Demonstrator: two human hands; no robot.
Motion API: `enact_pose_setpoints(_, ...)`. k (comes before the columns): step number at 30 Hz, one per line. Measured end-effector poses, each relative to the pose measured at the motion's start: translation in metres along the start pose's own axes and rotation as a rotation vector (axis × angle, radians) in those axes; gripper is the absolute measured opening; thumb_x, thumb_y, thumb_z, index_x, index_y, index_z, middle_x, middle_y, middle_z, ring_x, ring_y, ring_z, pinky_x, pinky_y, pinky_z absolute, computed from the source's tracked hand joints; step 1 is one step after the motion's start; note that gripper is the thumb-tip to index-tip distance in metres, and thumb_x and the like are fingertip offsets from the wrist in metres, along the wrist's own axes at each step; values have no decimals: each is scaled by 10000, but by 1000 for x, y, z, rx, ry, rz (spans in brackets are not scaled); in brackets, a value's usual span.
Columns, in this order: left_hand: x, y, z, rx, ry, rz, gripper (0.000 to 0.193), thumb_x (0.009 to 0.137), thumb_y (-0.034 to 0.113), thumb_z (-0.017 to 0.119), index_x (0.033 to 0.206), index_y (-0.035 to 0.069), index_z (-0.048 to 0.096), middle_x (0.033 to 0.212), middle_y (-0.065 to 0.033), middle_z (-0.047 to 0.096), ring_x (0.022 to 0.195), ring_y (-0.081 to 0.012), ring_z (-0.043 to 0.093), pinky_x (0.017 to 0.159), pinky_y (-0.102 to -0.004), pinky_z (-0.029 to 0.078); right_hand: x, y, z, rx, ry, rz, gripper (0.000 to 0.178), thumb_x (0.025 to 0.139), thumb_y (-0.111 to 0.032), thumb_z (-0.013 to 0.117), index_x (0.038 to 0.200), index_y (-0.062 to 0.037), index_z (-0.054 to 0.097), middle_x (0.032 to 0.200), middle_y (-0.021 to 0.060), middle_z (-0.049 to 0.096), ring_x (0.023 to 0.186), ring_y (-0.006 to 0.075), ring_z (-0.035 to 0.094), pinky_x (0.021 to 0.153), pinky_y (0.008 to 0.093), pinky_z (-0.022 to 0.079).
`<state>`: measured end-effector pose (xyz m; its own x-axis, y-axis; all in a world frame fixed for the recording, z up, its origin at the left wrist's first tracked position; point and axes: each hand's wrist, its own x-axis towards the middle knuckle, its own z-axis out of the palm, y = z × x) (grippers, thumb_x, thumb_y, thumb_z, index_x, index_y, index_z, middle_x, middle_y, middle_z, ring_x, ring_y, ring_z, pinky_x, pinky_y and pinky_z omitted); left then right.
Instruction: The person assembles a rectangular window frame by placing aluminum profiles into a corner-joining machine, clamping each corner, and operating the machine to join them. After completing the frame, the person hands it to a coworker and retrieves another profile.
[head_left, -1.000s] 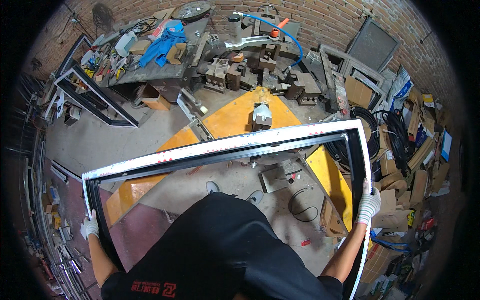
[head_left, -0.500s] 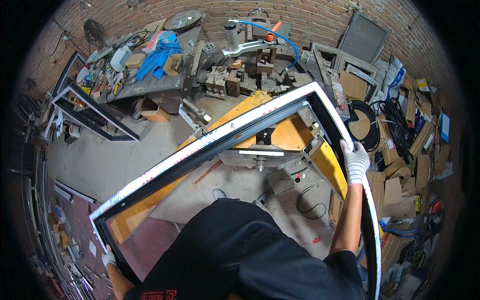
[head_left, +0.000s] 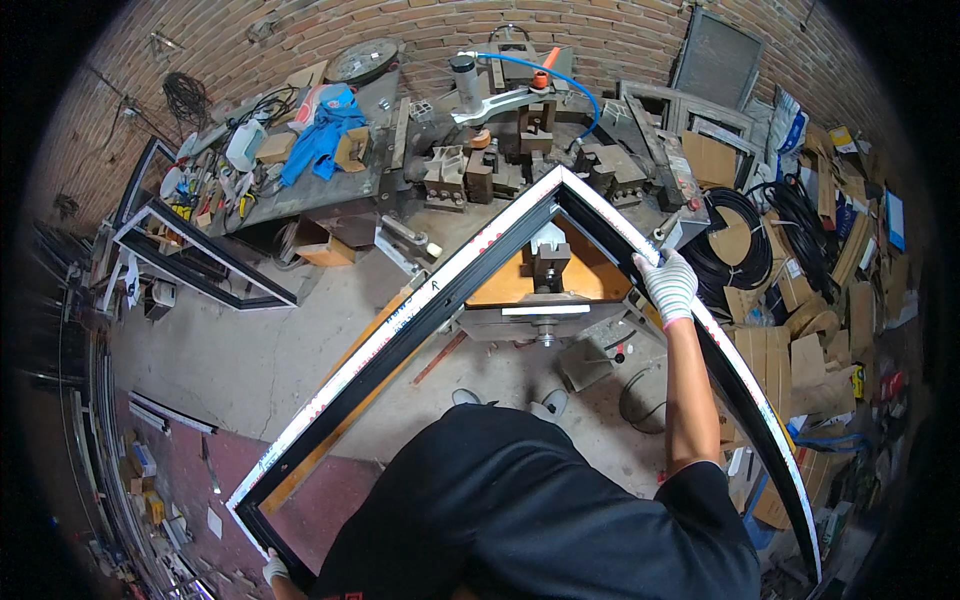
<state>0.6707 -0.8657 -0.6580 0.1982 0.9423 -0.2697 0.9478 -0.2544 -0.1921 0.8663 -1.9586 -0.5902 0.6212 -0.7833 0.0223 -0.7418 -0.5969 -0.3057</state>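
The black-and-white frame (head_left: 400,318) was held at a slant in front of the person, its far corner pointing away over the yellow-topped machine (head_left: 503,283) and its left bar running from there down to the lower left. The hands were wide apart, both on the frame: the right hand (head_left: 668,287) was clamped round the right bar just below that far corner, and so nearer to it, while the left hand (head_left: 275,568), small at the lower edge, held the near-left corner.
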Motion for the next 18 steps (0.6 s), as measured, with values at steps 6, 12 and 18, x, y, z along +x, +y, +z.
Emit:
enact_pose_setpoints(6,-15,-8,14,-69,-82,16,1083,918,768,638,1556,-87,452,1535,-285,568,1403,-422,574,1148,-469,485,14,-11,27,-22,-72,-33,631,874,-628,758,1088,-34,762,1037,224,779,1015,402,745,910,475,575)
enact_pose_setpoints(12,-19,-7,35,-102,9,65,1084,919,824,564,1518,-79,512,1499,-282,601,1345,-440,616,1070,-493,540,18,-16,56,-131,-93,6,675,913,-672,692,1120,-30,731,1069,244,772,1053,416,740,927,499,573)
enact_pose_setpoints(18,-10,3,46,-64,-31,47,1119,916,895,431,1410,-91,622,1370,-303,676,1284,-461,643,1041,-525,532,23,-17,74,-141,-42,-31,654,930,-675,676,1103,-49,743,1060,223,772,1033,406,741,920,498,575)
